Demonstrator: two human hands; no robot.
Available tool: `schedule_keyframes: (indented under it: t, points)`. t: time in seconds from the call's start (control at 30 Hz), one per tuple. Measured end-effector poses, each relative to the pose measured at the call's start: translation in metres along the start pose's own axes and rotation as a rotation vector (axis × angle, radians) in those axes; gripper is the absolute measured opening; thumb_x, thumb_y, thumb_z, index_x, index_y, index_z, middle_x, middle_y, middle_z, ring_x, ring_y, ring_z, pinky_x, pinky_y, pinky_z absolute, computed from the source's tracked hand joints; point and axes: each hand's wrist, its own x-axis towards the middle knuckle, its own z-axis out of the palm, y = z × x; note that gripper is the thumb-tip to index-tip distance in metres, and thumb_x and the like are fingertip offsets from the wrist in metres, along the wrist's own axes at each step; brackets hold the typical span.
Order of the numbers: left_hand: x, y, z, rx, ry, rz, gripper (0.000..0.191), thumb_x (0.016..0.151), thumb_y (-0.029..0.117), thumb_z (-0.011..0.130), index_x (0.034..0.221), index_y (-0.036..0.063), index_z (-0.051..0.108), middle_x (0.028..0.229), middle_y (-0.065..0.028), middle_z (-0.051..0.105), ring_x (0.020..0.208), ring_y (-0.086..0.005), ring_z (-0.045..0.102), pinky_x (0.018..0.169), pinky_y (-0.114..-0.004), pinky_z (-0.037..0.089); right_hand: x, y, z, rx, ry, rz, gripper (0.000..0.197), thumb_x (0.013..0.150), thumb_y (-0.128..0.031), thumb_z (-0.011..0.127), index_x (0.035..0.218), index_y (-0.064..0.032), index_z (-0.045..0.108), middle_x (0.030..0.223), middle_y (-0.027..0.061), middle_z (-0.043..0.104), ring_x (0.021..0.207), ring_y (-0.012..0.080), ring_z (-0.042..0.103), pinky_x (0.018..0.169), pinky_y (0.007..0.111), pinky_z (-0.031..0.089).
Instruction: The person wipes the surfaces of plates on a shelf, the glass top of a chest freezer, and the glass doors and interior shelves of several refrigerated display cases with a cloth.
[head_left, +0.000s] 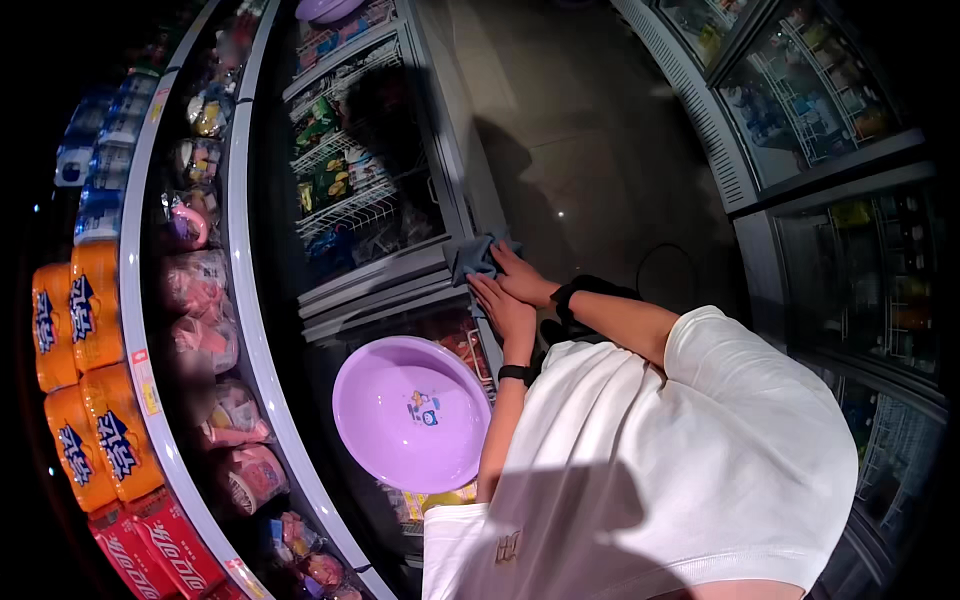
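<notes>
A grey-blue cloth (474, 255) lies bunched on the edge of a chest freezer frame (390, 274). My right hand (526, 279) presses on the cloth, which shows on both sides of its fingers. Just below it, my left hand (506, 311) reaches the cloth's lower edge with straight fingers; whether it grips the fabric is not visible. Both wrists bear black bands. To the left of my left forearm, a purple plastic basin (375, 420) with a cartoon print stands on the freezer's glass top.
Bagged goods in wire baskets (345, 161) show through the freezer glass. At left, a white-edged shelf (247, 225) holds pink packaged items (199, 281) and orange drink packs (97, 307). Glass-door coolers (810, 97) line the right side, across a tiled floor (592, 172).
</notes>
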Motion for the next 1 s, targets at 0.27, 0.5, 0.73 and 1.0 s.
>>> schedule_keyframes:
  t: [0.27,0.5,0.73,1.0]
  points:
    - [0.149,0.016,0.022,0.118,-0.153,-0.104,0.087,0.088,0.027,0.066,0.151,-0.0102,0.019,0.159,-0.0302,0.014,0.148,-0.0451,0.016,0.119,-0.055,0.018,0.133,-0.01,-0.07,-0.039,-0.177,-0.003,0.058,0.095,-0.014,0.047,0.15,0.0014,0.033,0.158,0.0305,0.022,0.145,0.0433,0.026,0.116,0.045,0.03]
    - [0.284,0.043,0.045,0.073,-0.076,-0.017,0.068,0.087,0.012,0.064,0.143,-0.0098,0.032,0.151,-0.0348,0.03,0.136,-0.0485,0.036,0.111,-0.05,0.035,0.26,-0.017,-0.138,-0.027,-0.186,0.003,0.062,0.095,-0.029,0.053,0.146,0.003,0.037,0.155,0.0308,0.027,0.136,0.0472,0.04,0.109,0.048,0.038]
    - [0.372,0.038,0.062,0.017,0.008,-0.149,0.075,0.09,0.026,0.063,0.144,-0.0146,0.029,0.147,-0.0386,0.034,0.136,-0.0518,0.034,0.116,-0.051,0.028,0.352,-0.018,-0.153,0.138,-0.167,0.008,0.064,0.089,-0.033,0.056,0.139,0.0048,0.044,0.145,0.0327,0.04,0.133,0.0464,0.041,0.11,0.045,0.037]
    - [0.543,0.041,0.09,-0.1,0.028,0.066,0.079,0.085,0.036,0.069,0.137,-0.0152,0.039,0.137,-0.0388,0.044,0.129,-0.0525,0.043,0.112,-0.056,0.031,0.5,-0.002,-0.218,0.145,-0.07,-0.05,0.051,0.08,-0.014,0.057,0.126,0.0039,0.048,0.133,0.0324,0.047,0.122,0.0505,0.047,0.101,0.051,0.042]
